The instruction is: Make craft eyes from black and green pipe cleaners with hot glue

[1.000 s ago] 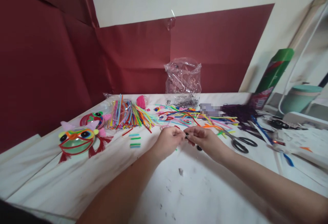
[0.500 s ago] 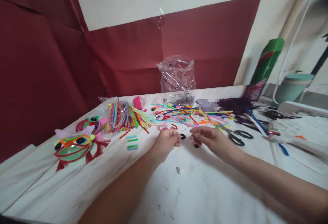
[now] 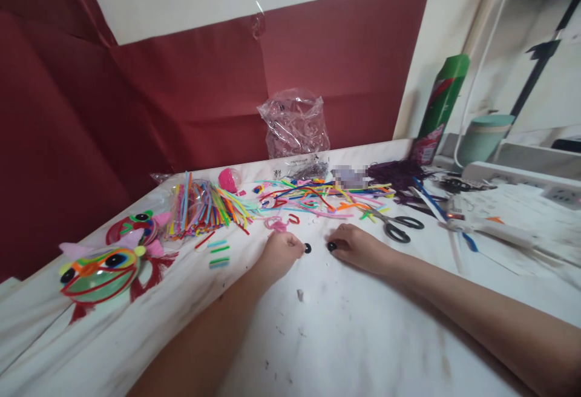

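My left hand (image 3: 284,253) pinches a small black round craft eye (image 3: 307,248) at its fingertips, with a light spot at the eye's middle. Across a short gap, my right hand (image 3: 358,249) has its thumb and fingers closed on a second black craft eye (image 3: 332,246), low over the white marbled tabletop. Whether that second eye still touches the table I cannot tell. Just behind my left hand lie a pink looped pipe cleaner (image 3: 275,224) and a bent red piece (image 3: 294,219). Scissors (image 3: 399,229) with black handles rest beyond my right hand.
At left sit two colourful animal-face crafts, the nearer one (image 3: 97,276) with red tassels. Behind are a bundle of pipe cleaners (image 3: 195,206), loose strands, a clear bag (image 3: 297,127) and purple fringe (image 3: 394,173). A white glue gun (image 3: 490,227) lies right, near a green can (image 3: 442,106).
The view has shifted, sliding everything left. My left hand has come down slightly with its craft eye. My right fingers have lowered and closed on the other craft eye.
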`<state>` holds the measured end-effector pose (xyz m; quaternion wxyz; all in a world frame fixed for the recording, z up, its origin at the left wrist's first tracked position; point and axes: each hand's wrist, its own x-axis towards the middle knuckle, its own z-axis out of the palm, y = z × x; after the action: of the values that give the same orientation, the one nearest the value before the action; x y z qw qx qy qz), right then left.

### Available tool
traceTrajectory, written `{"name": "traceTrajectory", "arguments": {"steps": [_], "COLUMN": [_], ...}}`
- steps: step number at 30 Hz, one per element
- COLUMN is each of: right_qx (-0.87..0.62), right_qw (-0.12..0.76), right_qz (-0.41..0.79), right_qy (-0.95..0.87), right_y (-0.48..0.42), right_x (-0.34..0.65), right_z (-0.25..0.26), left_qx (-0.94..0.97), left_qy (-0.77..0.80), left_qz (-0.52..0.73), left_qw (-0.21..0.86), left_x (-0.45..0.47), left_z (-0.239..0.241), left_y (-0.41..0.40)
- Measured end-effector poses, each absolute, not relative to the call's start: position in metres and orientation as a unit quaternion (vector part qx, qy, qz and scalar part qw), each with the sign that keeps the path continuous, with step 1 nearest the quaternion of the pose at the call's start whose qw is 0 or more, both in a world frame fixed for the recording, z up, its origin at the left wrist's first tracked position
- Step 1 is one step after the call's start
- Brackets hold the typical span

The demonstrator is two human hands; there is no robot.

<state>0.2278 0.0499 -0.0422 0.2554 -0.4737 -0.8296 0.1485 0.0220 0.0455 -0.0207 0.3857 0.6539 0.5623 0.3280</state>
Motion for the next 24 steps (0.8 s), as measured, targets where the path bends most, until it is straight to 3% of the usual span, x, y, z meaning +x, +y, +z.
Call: {"name": "traceTrajectory", "arguments": {"steps": [10,17,24], "right_qx": [-0.446,-0.464,-0.441], "right_qw": [0.261,0.295,0.33], "right_qz": [0.146,0.27,0.443], "right_qy": [-0.843,-0.79,-0.707], "right_y": [0.046,0.044,0.034], "right_x": [0.23,0.228,0.215], "right_z": [-0.041,-0.045,-0.048], "left_qx": [0.73,0.751,0.712], "left_qy": [0.527,0.493,0.47], "left_qz": [0.361,0.341,0.336], "left_qw": [0.242,0.278,0.4], "left_x": [0.024,0.032,0.039], "left_z": [-0.022,-0.019,-0.021], "left_y": [0.04,0.029,0.022]}}
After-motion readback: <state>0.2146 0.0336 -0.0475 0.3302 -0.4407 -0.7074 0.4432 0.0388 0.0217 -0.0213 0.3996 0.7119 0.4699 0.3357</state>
